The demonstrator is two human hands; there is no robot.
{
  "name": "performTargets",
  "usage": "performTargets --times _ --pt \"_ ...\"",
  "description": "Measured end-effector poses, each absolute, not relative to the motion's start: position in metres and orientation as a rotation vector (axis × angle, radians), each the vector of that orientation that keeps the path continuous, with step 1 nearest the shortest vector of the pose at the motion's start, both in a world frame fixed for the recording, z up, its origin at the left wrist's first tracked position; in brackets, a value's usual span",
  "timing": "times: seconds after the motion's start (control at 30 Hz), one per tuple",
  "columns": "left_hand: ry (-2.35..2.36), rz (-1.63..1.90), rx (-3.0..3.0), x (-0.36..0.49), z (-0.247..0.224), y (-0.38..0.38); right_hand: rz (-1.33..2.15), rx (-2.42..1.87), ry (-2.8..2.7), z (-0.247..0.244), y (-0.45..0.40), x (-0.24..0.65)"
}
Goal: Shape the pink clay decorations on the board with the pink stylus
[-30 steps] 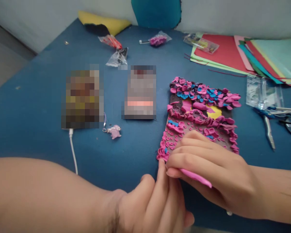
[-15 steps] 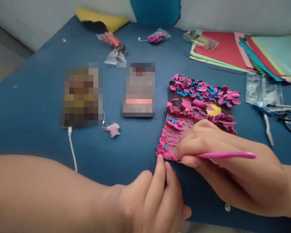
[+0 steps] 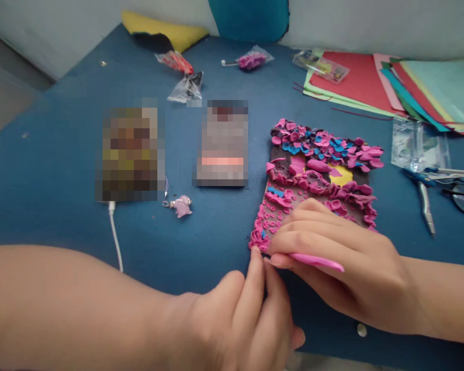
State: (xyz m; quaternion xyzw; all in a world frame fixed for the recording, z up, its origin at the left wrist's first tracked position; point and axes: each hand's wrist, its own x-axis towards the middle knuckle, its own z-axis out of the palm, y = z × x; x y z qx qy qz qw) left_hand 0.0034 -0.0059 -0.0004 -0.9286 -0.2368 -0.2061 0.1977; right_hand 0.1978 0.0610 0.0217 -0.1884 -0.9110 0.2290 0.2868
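Panel [image 3: 313,181] on table [image 3: 201,232], as I see it remotely: right hand [image 3: 355,265] closed round a pink tool [image 3: 319,261]; left hand [image 3: 247,317] half-curled, index fingertip [image 3: 257,252] at the near-left corner, I cannot tell whether gripping. Behind, 1 bag [image 3: 268,55] contains purple material [image 3: 250,61].

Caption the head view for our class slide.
Right hand holds a pink tool over the decorated panel; left hand at its corner.

On the blue table [image 3: 216,226], the right hand's grip [image 3: 351,252] holds a slim pink tool [image 3: 320,262] — tip hidden — over a pink-studded panel [image 3: 313,180]. A fingertip of the left hand's grip [image 3: 247,319] touches its near left corner. Leftward lie a lilac charm [image 3: 181,206] and white cable [image 3: 115,237]; coloured papers [image 3: 359,87] lie far right.
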Motion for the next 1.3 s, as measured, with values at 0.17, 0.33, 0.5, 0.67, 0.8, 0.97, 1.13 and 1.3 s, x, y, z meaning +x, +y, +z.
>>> performTargets --times 0.17,0.33,0.5,0.67,0.8,0.97,1.13,1.3 --pt "-0.628 -0.622 -2.582 0.003 -0.002 -0.004 0.634 -0.531 -2.438 0.022 0.060 0.197" --pt "-0.614 -0.579 -2.570 0.003 0.000 -0.002 0.689 -0.561 -2.402 0.027 0.062 0.197" --pt "-0.629 -0.609 -2.607 0.003 0.000 -0.004 0.722 -0.546 -2.365 0.023 0.062 0.195" --pt "-0.618 -0.568 -2.628 0.004 0.001 -0.005 0.702 -0.547 -2.350 0.017 0.061 0.192" --pt "-0.632 -0.575 -2.651 0.005 0.002 -0.007 0.673 -0.574 -2.351 0.017 0.061 0.193" --pt "-0.608 -0.605 -2.635 0.005 0.002 -0.005 0.650 -0.553 -2.358 0.019 0.063 0.193" --pt "-0.616 -0.575 -2.625 0.005 0.001 -0.003 0.643 -0.621 -2.458 0.030 0.066 0.197" --pt "-0.669 -0.575 -2.632 0.005 0.001 -0.007 0.661 -0.609 -2.412 0.029 0.063 0.198"
